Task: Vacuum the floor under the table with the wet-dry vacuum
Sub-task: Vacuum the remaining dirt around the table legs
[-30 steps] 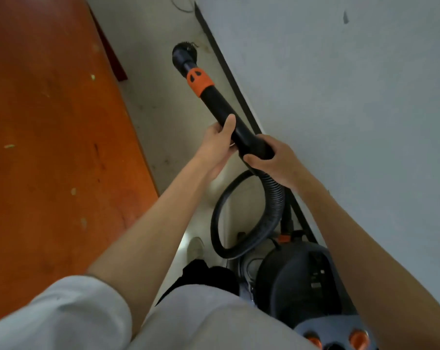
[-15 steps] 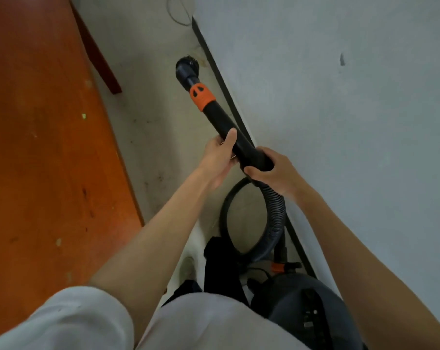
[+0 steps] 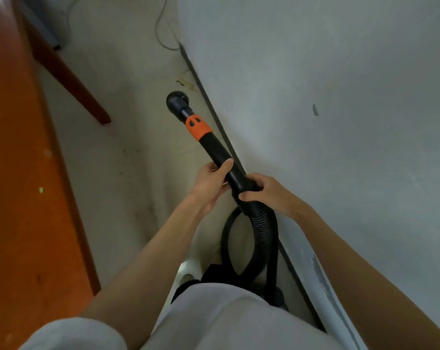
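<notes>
Vacuum wand (image 3: 218,152), black with an orange collar (image 3: 198,128), angled down toward pale floor (image 3: 117,152) beside the wall's dark baseboard (image 3: 213,117). Round brush nozzle (image 3: 176,99) at the far end, close to the floor. Left hand (image 3: 212,183) wrapped around mid-wand; right hand (image 3: 267,192) gripping where ribbed hose (image 3: 261,228) joins, hose looping near. Orange-brown table (image 3: 24,173) at left, its leg (image 3: 72,82) slanting to the floor.

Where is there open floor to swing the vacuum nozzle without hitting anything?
Open floor lies between the table leg and the brush nozzle. It is tight along the baseboard, where a cable trails, and near the feet, where the hose loops below the left hand and right hand.
</notes>
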